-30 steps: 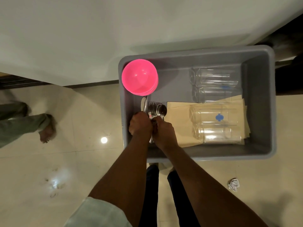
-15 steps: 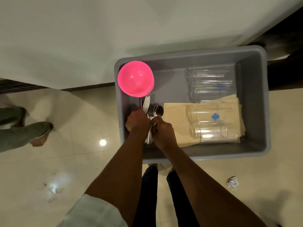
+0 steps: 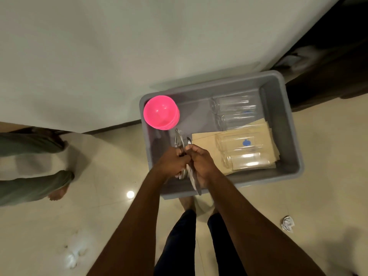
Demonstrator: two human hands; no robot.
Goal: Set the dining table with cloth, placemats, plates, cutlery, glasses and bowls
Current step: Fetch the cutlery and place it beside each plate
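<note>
A grey plastic tub (image 3: 286,136) stands on the floor by a table draped in white cloth (image 3: 119,56). Inside it sit stacked pink bowls (image 3: 160,112), several clear glasses (image 3: 239,140) lying on their sides, and tan placemats (image 3: 207,140) beneath them. Both hands meet over the tub's near left corner. My left hand (image 3: 171,162) and my right hand (image 3: 201,162) grip a bundle of steel cutlery (image 3: 182,141). Knife blades and spoon bowls stick out above the hands, and handles poke out below them.
A person's legs in green trousers (image 3: 33,176) stand on the tiled floor at the left. A crumpled paper ball (image 3: 287,224) lies at the lower right. Dark furniture (image 3: 328,56) fills the upper right. My own legs are just below the tub.
The cutlery bundle has come up off the tub floor between both hands, and its handles now hang over the near rim. The person at the left has stepped.
</note>
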